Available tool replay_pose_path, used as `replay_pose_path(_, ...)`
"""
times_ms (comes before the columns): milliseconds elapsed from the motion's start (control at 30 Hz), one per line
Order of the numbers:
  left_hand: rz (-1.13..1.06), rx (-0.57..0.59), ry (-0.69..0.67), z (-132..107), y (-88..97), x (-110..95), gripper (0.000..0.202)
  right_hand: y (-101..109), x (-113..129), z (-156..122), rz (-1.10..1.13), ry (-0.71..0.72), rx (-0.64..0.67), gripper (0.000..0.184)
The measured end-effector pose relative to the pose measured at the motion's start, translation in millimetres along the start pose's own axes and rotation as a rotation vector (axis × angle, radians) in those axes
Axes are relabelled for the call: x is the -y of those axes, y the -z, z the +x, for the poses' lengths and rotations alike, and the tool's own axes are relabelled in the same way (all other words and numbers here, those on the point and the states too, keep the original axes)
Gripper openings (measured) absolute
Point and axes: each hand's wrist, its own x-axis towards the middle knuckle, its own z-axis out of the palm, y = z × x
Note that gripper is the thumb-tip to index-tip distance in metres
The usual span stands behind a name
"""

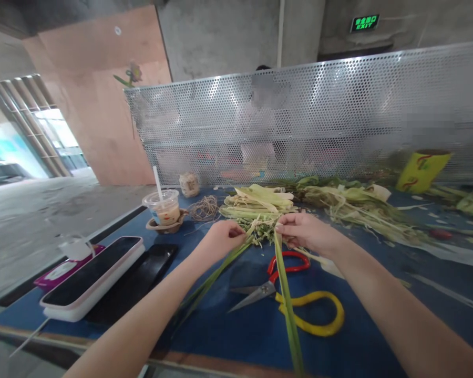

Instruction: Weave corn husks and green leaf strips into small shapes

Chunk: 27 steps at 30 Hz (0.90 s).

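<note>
My left hand (220, 242) pinches long green leaf strips (216, 270) that trail down to the left over the blue table. In my right hand (307, 233), thumb and fingers grip a pale green leaf strip (287, 304), which hangs toward me. Between and just beyond the hands lies a bundle of husk-like leaves (258, 202), its cut ends facing me. Scissors (256, 298) with one red and one yellow handle lie open below the hands, and the right strip passes over them. Some fingertips are hidden.
At left are an iced drink cup (167, 212), tangled twine (204, 208), a twine ball (189, 185), a white-edged device (92, 275), a black tray (140, 281) and a purple box (69, 269). Loose husks (350, 202) and a yellow roll (421, 172) lie right. Perforated metal (220, 121) stands behind.
</note>
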Motion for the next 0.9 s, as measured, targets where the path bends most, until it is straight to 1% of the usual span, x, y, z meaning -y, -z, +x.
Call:
replay_pose_path(33, -0.075, 0.023, -0.01, -1.9, 3.9, -0.3, 0.024, -1.8, 0.0, -0.6, 0.013, -0.004, 0.006, 0.026)
replay_pose_path(167, -0.539, 0.206, 0.003, -9.1, 10.1, -4.5, 0.024, -10.8, -1.3, -1.7, 0.068, 0.003, 0.032, 0.025)
replay_pose_path(233, -0.635, 0.235, 0.012, -12.7, 10.2, -9.6, 0.022, -15.2, -2.2, -1.6, 0.093, 0.019, 0.038, 0.025)
replay_pose_path(300, -0.617, 0.187, 0.022, -16.1, 10.5, -15.7, 0.018, -18.4, -2.8, -1.6, 0.113, 0.041, 0.037, 0.024)
replay_pose_path(400, -0.503, 0.083, 0.054, -20.0, 12.0, -23.6, 0.017, -20.3, -3.4, -2.0, 0.134, 0.073, 0.038, 0.022)
replay_pose_path(467, -0.477, 0.065, 0.059, -21.5, 12.7, -26.4, 0.019, -20.5, -4.1, -2.1, 0.138, 0.079, 0.035, 0.021)
replay_pose_path(567, -0.542, 0.088, 0.036, -22.9, 11.9, -27.4, 0.022, -21.4, -6.3, -1.4, 0.129, 0.066, 0.04, 0.022)
replay_pose_path(700, -0.628, 0.126, 0.016, -24.0, 9.4, -27.1, 0.022, -24.8, -9.3, 0.5, 0.099, 0.064, 0.055, 0.022)
replay_pose_path(833, -0.675, 0.199, 0.028, -24.7, 8.8, -27.0, 0.018, -27.4, -9.8, -0.8, 0.06, 0.081, 0.056, 0.022)
replay_pose_path(900, -0.696, 0.244, 0.032, -25.0, 9.5, -27.4, 0.015, -28.3, -9.1, -2.6, 0.006, 0.109, 0.062, 0.02)
